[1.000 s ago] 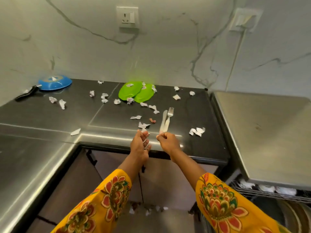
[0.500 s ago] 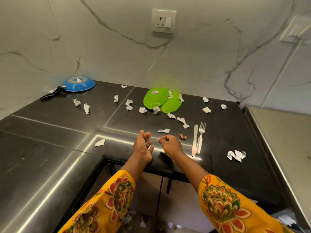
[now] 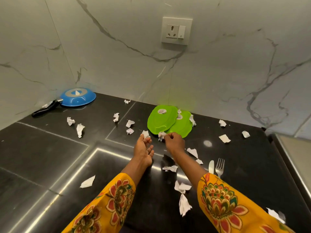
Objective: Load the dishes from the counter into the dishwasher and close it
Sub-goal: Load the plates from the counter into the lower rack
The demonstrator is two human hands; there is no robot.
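Note:
Two green plates [image 3: 160, 121] lie upside down and overlapping near the back wall of the black counter [image 3: 50, 148]. A blue pan [image 3: 78, 97] with a black handle rests face down at the back left. A knife [image 3: 211, 166] and a fork [image 3: 220, 165] lie side by side at the right, just past my right sleeve. My right hand [image 3: 175, 142] pinches a crumpled paper scrap [image 3: 161, 135] at the front edge of the green plates. My left hand [image 3: 143, 148] is beside it, palm up and cupped, fingers apart, with another scrap [image 3: 145, 133] just beyond its fingertips.
Several torn white paper scraps [image 3: 80, 130] are scattered over the counter. A wall socket [image 3: 176, 31] sits on the marble wall above the plates. A grey surface [image 3: 294, 152] borders the counter at the right edge.
Both hands have reached forward from the counter's front edge to the green plates. My right hand has closed on a paper scrap. The knife and fork stayed where they lay.

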